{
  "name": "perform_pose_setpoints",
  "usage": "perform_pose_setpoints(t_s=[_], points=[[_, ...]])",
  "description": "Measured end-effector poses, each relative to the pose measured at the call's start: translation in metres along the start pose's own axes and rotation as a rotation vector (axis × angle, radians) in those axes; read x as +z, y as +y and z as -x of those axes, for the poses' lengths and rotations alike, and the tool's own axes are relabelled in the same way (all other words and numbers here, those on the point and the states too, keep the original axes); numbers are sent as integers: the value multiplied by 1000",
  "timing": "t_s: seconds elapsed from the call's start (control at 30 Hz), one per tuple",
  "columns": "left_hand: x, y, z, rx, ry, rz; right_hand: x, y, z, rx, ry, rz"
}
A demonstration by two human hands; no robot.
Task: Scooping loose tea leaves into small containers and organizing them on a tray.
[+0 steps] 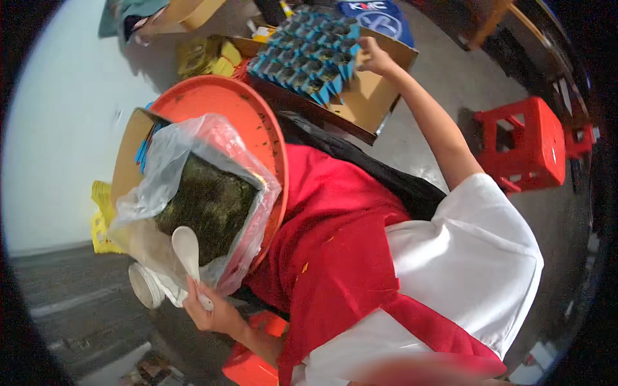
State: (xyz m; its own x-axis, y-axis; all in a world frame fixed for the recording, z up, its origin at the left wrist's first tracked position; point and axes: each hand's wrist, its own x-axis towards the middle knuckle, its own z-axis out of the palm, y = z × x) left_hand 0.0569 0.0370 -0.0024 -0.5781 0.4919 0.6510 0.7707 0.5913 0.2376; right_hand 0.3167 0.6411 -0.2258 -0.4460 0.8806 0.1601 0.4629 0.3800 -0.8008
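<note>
My left hand (212,309) grips the handle of a white spoon (186,246), its bowl above an opened clear plastic bag (164,169). Inside the bag is dark green, loose, dried-looking material (212,207). Beneath it lies a round orange-red plastic tray (222,99) with dark crumbs scattered on its surface. At the top, my right hand (374,58) reaches to the edge of closely packed blue paper packets (304,55) with dark filling in their open tops. They rest on a cardboard box (369,99). Blur hides whether the fingers hold a packet.
Yellow packets (207,55) lie left of the cardboard box, and a yellow item (104,217) sits by the wall. A brown box with flat blue pieces (147,144) stands behind the bag. Red plastic stools (526,144) are at the right. A white round container (145,285) is low left.
</note>
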Motion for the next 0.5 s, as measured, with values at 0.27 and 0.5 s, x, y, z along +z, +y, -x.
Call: perform_pose_setpoints(t_s=[0.27, 0.5], points=[[18, -5, -3, -92, -52, 91, -12, -170, 22, -380, 359, -142], [26, -3, -4, -178, 32, 171, 109, -386, 12, -1152, -236, -117]])
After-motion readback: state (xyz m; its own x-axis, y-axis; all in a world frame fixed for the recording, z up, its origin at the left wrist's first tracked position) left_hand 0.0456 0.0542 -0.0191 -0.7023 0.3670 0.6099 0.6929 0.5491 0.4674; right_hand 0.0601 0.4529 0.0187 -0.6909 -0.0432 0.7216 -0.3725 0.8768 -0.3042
